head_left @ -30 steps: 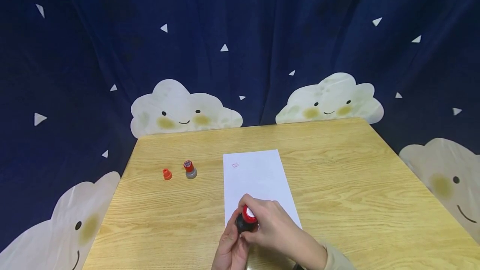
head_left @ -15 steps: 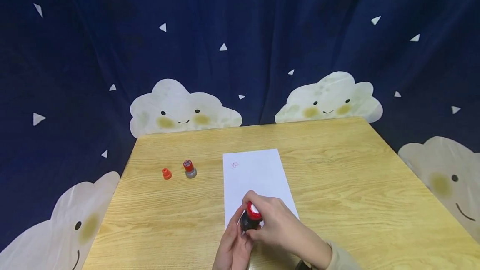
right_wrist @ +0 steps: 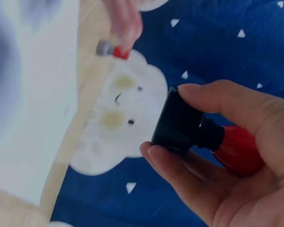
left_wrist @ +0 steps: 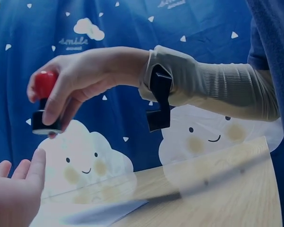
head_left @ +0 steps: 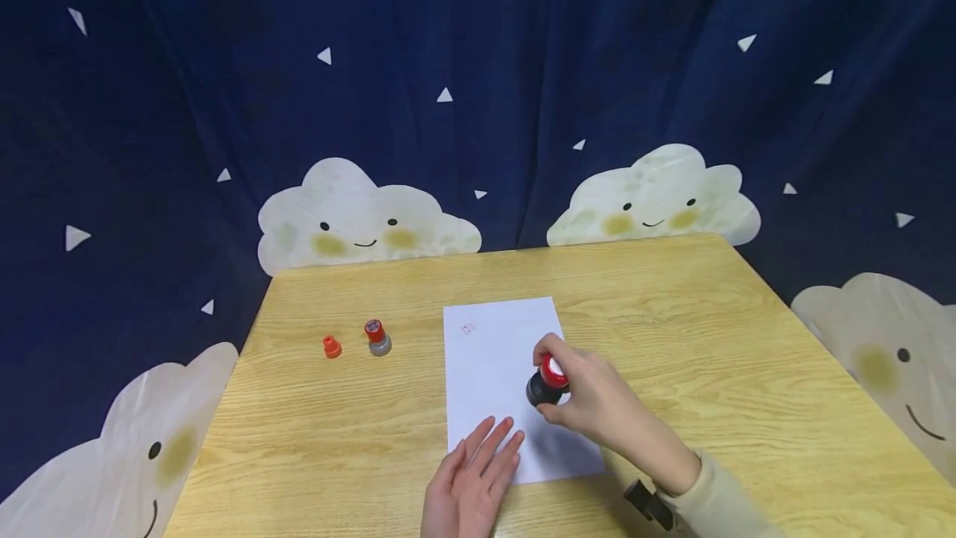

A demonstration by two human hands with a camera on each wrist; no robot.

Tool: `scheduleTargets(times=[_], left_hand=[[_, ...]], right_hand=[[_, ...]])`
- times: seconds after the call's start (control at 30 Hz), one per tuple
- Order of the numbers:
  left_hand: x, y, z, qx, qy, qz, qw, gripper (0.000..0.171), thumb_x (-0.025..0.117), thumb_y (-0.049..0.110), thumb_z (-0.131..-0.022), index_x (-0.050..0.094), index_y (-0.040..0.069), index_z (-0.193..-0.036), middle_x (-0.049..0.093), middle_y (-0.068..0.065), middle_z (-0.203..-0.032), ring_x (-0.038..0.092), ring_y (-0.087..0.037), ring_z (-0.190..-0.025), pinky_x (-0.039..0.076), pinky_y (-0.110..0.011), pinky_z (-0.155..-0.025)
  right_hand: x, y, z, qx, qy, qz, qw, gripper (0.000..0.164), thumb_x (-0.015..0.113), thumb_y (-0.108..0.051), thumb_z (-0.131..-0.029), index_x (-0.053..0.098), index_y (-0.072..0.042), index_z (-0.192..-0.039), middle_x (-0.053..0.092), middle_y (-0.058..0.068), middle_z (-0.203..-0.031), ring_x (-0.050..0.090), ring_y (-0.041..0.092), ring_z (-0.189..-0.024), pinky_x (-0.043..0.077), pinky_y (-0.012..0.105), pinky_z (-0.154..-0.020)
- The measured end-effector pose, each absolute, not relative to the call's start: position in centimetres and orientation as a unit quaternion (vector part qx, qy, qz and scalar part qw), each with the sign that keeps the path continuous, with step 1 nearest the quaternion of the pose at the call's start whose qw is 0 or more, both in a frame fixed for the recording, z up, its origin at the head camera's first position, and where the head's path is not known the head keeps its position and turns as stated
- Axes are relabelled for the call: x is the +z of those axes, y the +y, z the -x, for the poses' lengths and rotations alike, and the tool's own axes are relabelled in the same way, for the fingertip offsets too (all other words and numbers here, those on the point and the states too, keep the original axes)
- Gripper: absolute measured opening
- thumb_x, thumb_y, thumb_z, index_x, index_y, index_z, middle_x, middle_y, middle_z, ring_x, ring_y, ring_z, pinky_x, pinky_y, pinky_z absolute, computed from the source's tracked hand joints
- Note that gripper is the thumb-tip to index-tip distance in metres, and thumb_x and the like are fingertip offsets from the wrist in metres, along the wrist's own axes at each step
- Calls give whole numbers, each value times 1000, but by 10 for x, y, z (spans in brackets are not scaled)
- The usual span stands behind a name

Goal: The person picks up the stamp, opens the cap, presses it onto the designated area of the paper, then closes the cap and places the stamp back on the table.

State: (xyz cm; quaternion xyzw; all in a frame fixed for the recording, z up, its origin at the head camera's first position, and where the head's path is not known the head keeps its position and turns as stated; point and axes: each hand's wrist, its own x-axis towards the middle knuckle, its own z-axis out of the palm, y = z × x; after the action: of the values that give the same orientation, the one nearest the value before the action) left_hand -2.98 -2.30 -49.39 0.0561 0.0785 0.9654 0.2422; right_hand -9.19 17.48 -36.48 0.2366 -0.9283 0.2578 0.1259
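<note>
Stamp (head_left: 543, 390) above paper (head_left: 493, 372), near right edge

**Decent head cam, rough wrist cams**

Head view's pretty sharp: pale wood-grain desk (head_left: 709, 339) well lit, navy fabric curtain (head_left: 388, 23) dim, soft shadow on the white rectangular paper sheet (head_left: 493, 372). Left wrist looks hazy and bluish, sheet nearly blown out. Right wrist: sheet and bare left hand (right_wrist: 125, 23) blurry.
</note>
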Motion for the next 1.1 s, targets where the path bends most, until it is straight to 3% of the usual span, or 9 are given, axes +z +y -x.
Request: scheduleTargets(times=[0.27, 0.4, 0.63, 1.1], left_hand=[[-495, -28, 27, 961, 125, -45, 244, 47, 15, 27, -104, 49, 5, -128, 45, -18, -138, 37, -34, -132, 32, -40, -112], [-497, -28, 27, 960, 118, -63, 245, 47, 15, 26, -104, 50, 5, -127, 44, -19, -139, 39, -34, -131, 31, -40, -112], [-500, -29, 26, 960, 105, -74, 247, 44, 16, 25, -104, 48, 4, -126, 42, -20, -141, 32, -38, -134, 30, -39, -113], [-500, -34, 26, 961, 112, -41, 249, 39, 21, 24, -104, 51, 4, -119, 44, -21, -138, 36, -37, -132, 32, -39, -112]], right_hand=[[-367, 212, 114, 251, -942, -180, 128, 56, 86, -8, -53, 51, -19, -96, 54, -7, -70, 50, 11, -62, 43, 24, -55], [-372, 234, 128, 255, -948, -147, 122, 55, 85, -8, -56, 50, -17, -99, 53, -3, -71, 49, 15, -62, 40, 26, -54], [-390, 275, 152, 259, -957, -84, 99, 56, 86, -12, -60, 49, -13, -103, 59, 4, -81, 56, 25, -73, 47, 35, -62], [-451, 342, 187, 268, -960, -42, 72, 57, 84, -8, -64, 48, -4, -108, 60, 16, -93, 55, 29, -80, 49, 36, -65]])
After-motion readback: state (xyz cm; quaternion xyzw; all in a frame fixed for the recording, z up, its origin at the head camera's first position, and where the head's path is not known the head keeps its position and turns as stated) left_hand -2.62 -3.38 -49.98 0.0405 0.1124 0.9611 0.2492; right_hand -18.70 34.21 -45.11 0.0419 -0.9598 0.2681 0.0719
